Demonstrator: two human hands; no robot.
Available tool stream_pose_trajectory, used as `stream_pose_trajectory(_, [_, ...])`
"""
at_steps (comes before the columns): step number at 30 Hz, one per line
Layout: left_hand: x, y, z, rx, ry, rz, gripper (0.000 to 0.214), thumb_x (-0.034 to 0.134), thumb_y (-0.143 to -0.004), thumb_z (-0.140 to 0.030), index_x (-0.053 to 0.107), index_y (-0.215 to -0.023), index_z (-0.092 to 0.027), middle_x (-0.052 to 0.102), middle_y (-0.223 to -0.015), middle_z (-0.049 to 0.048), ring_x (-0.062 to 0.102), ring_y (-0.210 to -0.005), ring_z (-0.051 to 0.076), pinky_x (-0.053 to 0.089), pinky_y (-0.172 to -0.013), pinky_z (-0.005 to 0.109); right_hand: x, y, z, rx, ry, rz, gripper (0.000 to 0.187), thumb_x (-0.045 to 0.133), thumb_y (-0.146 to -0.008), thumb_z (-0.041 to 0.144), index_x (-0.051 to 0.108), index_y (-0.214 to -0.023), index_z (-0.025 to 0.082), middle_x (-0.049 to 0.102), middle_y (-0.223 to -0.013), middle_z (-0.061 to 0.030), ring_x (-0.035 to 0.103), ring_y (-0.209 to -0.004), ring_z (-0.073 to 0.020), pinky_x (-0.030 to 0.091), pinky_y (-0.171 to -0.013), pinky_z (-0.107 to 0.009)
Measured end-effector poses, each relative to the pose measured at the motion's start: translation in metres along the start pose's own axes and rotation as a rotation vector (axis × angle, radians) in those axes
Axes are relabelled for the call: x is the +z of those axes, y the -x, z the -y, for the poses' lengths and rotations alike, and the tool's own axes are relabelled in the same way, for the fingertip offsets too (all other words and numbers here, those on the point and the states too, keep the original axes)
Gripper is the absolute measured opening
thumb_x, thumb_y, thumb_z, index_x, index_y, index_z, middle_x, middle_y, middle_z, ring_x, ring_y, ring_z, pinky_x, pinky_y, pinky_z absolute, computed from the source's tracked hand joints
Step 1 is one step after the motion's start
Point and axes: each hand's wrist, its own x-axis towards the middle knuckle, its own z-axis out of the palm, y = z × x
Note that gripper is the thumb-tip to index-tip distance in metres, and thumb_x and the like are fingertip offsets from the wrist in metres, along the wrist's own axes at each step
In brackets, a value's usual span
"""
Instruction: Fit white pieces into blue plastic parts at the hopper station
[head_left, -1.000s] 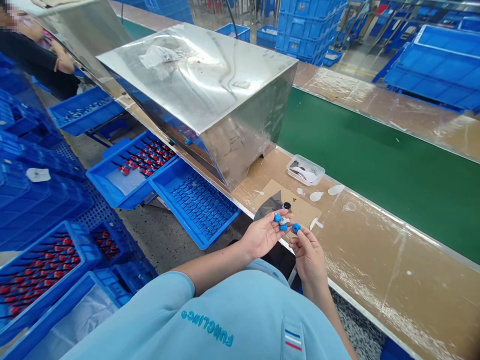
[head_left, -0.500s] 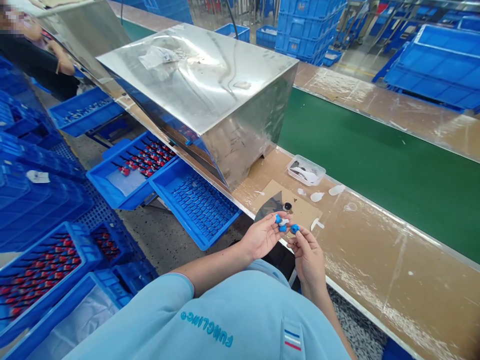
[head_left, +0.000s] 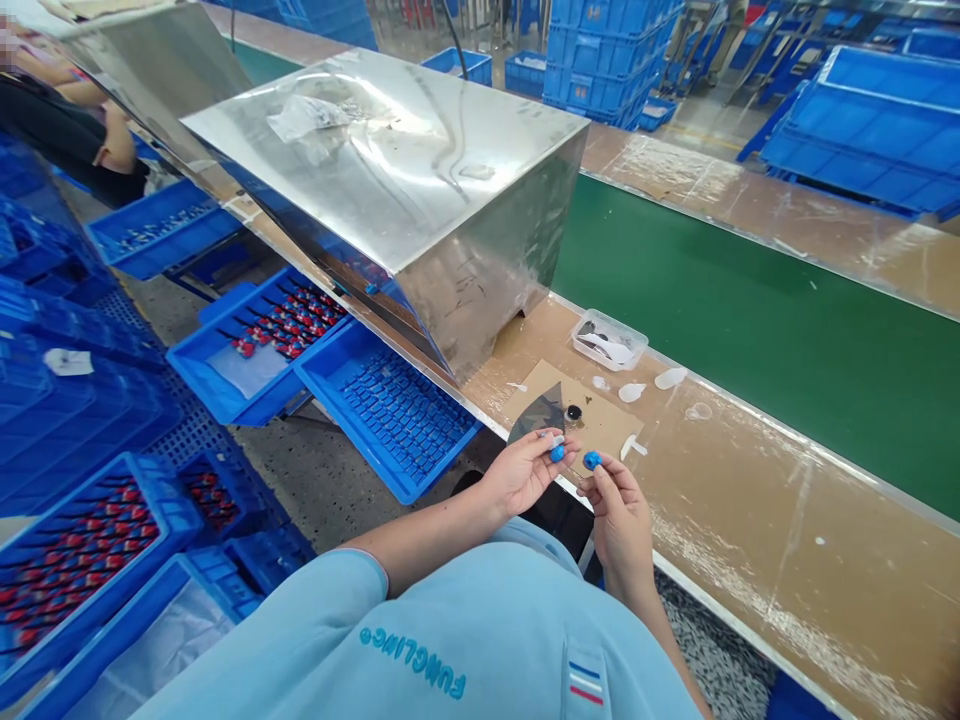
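My left hand point(head_left: 521, 472) is shut on a small blue plastic part point(head_left: 557, 453), with a pale grey-white piece point(head_left: 552, 438) at its fingertips. My right hand point(head_left: 619, 520) pinches another blue plastic part point(head_left: 592, 460) between its fingertips. The two hands are close together but apart, above the edge of a tan workbench point(head_left: 772, 480). Just beyond them lie a cardboard sheet point(head_left: 592, 415), a dark translucent film point(head_left: 538, 412) and a small black round cap point(head_left: 574, 412). The parts are too small to show their exact kind.
A stainless steel box point(head_left: 390, 190) stands on the bench beside a green conveyor belt point(head_left: 750, 290). A clear plastic tub point(head_left: 609, 340) sits near the belt. Blue trays of parts point(head_left: 394, 410) lie to the left, and a co-worker point(head_left: 75, 125) sits at upper left.
The upper blue part at my left fingertips no longer shows, and the pale piece now shows more there. My right hand and its blue part have barely moved. The view has shifted slightly.
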Motion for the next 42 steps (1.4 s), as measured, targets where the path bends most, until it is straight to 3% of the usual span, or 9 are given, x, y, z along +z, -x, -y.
stream_pose_trajectory(3, [0.0,0.0,-0.002,0.033,-0.033,-0.029,0.009,0.06,-0.088,-0.008,0.06,-0.079,-0.011,0.065,-0.076,0.0045,0.069,-0.078,0.013,0.055,-0.085,0.028,0.0,0.001,0.002,-0.002,-0.016,-0.012,0.047,0.086,-0.053,0.045,0.068,-0.087,0.017,0.063,-0.076,0.0001,0.055,-0.059,-0.0067,0.05,-0.058,-0.02])
stream_pose_trajectory(7, [0.002,0.003,-0.003,-0.019,-0.133,0.014,0.016,0.068,-0.087,-0.024,0.062,-0.082,-0.011,0.062,-0.072,0.0027,0.061,-0.062,0.008,0.053,-0.063,0.02,0.0,0.003,0.005,0.002,-0.084,0.032,0.042,0.083,-0.057,0.042,0.068,-0.088,0.018,0.064,-0.077,-0.001,0.058,-0.061,-0.0084,0.053,-0.056,-0.02])
stream_pose_trajectory(14, [0.0,0.008,0.0,-0.041,-0.287,0.135,0.05,0.087,-0.058,-0.05,0.064,-0.078,-0.01,0.054,-0.06,-0.0024,0.045,-0.048,0.004,0.029,-0.04,0.015,0.0,0.011,0.01,0.039,-0.164,0.094,0.03,0.082,-0.057,0.035,0.07,-0.077,0.016,0.063,-0.07,-0.0022,0.058,-0.06,-0.009,0.055,-0.055,-0.02])
stream_pose_trajectory(17, [0.0,0.008,0.002,-0.016,-0.329,0.164,0.055,0.091,-0.049,-0.05,0.062,-0.076,-0.012,0.055,-0.058,-0.0028,0.044,-0.047,0.004,0.025,-0.039,0.015,0.002,0.017,0.011,0.063,-0.16,0.117,0.033,0.085,-0.054,0.036,0.073,-0.078,0.017,0.066,-0.074,-0.0037,0.058,-0.06,-0.0088,0.055,-0.057,-0.02])
stream_pose_trajectory(22, [0.002,0.007,0.006,-0.005,-0.368,0.18,0.055,0.091,-0.047,-0.05,0.06,-0.071,-0.013,0.053,-0.054,-0.0037,0.041,-0.045,0.004,0.021,-0.038,0.015,0.0,0.019,0.007,0.058,-0.144,0.159,0.031,0.084,-0.058,0.037,0.075,-0.081,0.017,0.067,-0.076,-0.0046,0.056,-0.061,-0.0086,0.054,-0.059,-0.021])
stream_pose_trajectory(34, [0.001,0.005,0.017,-0.002,-0.467,0.28,0.056,0.083,-0.063,-0.054,0.073,-0.093,-0.008,0.059,-0.065,0.0004,0.047,-0.05,0.005,0.036,-0.047,0.02,-0.007,0.023,0.002,0.023,-0.204,0.122,0.029,0.086,-0.056,0.038,0.076,-0.076,0.019,0.065,-0.07,-0.0028,0.054,-0.058,-0.006,0.054,-0.061,-0.018])
stream_pose_trajectory(42, [0.007,0.01,0.018,-0.037,-0.604,0.34,0.054,0.087,-0.06,-0.044,0.074,-0.103,-0.016,0.062,-0.076,-0.0005,0.05,-0.055,0.004,0.039,-0.059,0.02,-0.017,0.027,0.002,0.103,-0.281,0.008,0.037,0.09,-0.047,0.039,0.076,-0.075,0.018,0.067,-0.072,-0.0028,0.06,-0.062,-0.0078,0.054,-0.062,-0.016])
